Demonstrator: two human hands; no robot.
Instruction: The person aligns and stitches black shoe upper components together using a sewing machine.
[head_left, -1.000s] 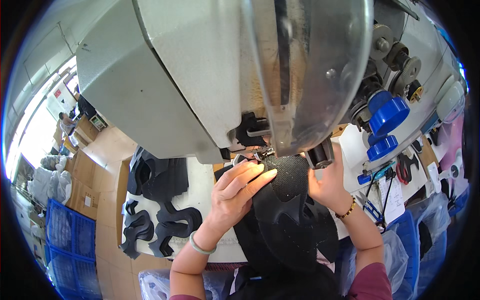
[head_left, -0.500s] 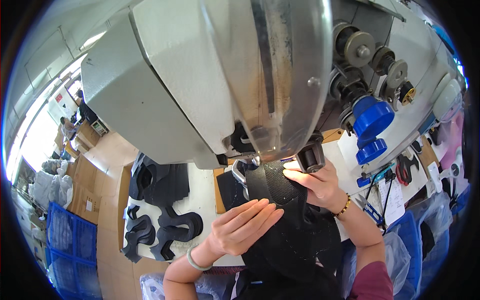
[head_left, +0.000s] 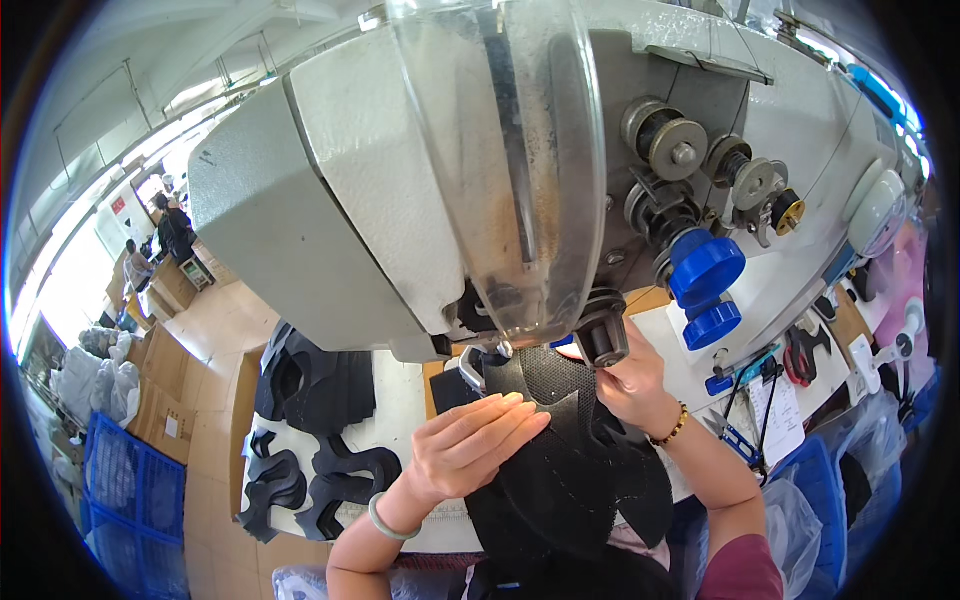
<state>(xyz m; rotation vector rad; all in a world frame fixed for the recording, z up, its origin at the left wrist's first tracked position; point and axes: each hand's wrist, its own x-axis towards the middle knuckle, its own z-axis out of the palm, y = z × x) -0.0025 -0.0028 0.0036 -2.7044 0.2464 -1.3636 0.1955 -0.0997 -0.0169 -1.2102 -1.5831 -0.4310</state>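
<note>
Head view: the black workpiece (head_left: 545, 480) lies beneath the sewing machine (head_left: 385, 190) head, its far end under the lower tip of the clear guard (head_left: 545, 230) and its near end toward the wearer's torso. Long axis: fore-and-aft, with the near end spread broadly to both sides. Perforated panel (head_left: 555, 375): at the far end, facing up, just right of the curved metal part (head_left: 471, 372).

Left hand (head_left: 475, 445): on the left side of the workpiece, fingers straight and side by side, pointing right and slightly away. The thumb is hidden; whether the hand pinches the material or only rests on it cannot be told.

Right hand (head_left: 635, 380): at the right edge of the perforated panel, partly behind the dark cylindrical fitting (head_left: 602, 330). Its fingertips are covered, so its grip cannot be told.

Governing relation: the far end of the workpiece lies between the two hands. From the left fingertips, the perforated panel lies away and to the right; from the right hand, directly left. The left fingertips are nearer the curved metal part.

Stacked dark pieces (head_left: 320, 385) lie apart on the desk (head_left: 398, 395), left of both hands.
</note>
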